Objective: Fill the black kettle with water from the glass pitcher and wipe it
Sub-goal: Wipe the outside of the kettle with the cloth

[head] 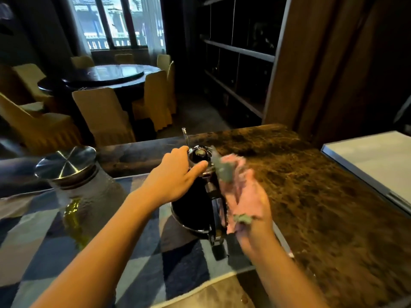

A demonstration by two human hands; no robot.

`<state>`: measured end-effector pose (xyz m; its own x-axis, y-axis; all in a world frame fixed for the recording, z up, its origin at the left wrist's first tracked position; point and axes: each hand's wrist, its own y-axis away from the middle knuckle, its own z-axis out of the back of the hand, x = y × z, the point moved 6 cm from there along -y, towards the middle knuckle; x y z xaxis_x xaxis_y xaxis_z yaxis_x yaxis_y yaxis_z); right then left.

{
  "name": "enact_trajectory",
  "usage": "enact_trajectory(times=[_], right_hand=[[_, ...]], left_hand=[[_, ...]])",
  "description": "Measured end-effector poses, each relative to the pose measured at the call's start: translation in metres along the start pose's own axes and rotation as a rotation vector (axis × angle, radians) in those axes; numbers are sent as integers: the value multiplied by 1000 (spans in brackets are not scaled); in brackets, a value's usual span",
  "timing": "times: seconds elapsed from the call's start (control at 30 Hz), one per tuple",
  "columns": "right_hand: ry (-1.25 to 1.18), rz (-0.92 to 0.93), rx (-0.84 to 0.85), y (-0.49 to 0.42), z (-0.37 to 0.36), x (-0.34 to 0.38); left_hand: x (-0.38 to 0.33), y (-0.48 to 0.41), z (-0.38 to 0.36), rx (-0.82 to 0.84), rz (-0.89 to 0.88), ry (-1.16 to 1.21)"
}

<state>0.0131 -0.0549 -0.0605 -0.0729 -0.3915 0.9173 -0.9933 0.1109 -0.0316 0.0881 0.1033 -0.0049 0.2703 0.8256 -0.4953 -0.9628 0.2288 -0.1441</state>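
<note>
The black kettle (193, 207) stands upright on a blue and grey checked mat (51, 252), its thin spout pointing away from me. My left hand (172, 174) rests on the kettle's top, thumb by the lid. My right hand (246, 207) is blurred beside the kettle's handle and is shut on a pink and grey cloth (225, 170) pressed against the kettle's right side. The glass pitcher (82, 196) with a shiny metal lid stands on the mat to the left, apart from both hands.
The mat lies on a brown marble counter (311, 185) that stretches to the right. A pale grey surface (373, 161) sits at the right edge. Beyond the counter are a round dining table (115, 73), yellow-covered chairs and dark shelving (240, 54).
</note>
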Motion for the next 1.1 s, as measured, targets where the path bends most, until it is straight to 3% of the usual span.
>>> enact_trajectory(times=[0.13, 0.2, 0.33, 0.5, 0.57, 0.7, 0.9, 1.0, 1.1], right_hand=[[658, 611, 158, 30, -36, -8], [783, 721, 119, 34, -33, -24], [753, 662, 46, 35, -29, -31], [533, 301, 54, 41, -13, -68], [520, 226, 71, 42, -17, -67], [263, 134, 112, 23, -33, -41], [559, 252, -37, 28, -17, -68], [719, 315, 10, 31, -4, -76], [697, 269, 68, 28, -9, -71]], left_hand=[[12, -2, -3, 58, 44, 209], [12, -1, -4, 55, 59, 203], [9, 2, -5, 57, 75, 235], [2, 8, -8, 86, -7, 236], [0, 9, -9, 84, -10, 251], [-3, 9, -7, 81, -22, 248], [-5, 8, -6, 72, -34, 250], [-7, 8, -5, 72, -52, 250], [-7, 9, -5, 66, -46, 241]])
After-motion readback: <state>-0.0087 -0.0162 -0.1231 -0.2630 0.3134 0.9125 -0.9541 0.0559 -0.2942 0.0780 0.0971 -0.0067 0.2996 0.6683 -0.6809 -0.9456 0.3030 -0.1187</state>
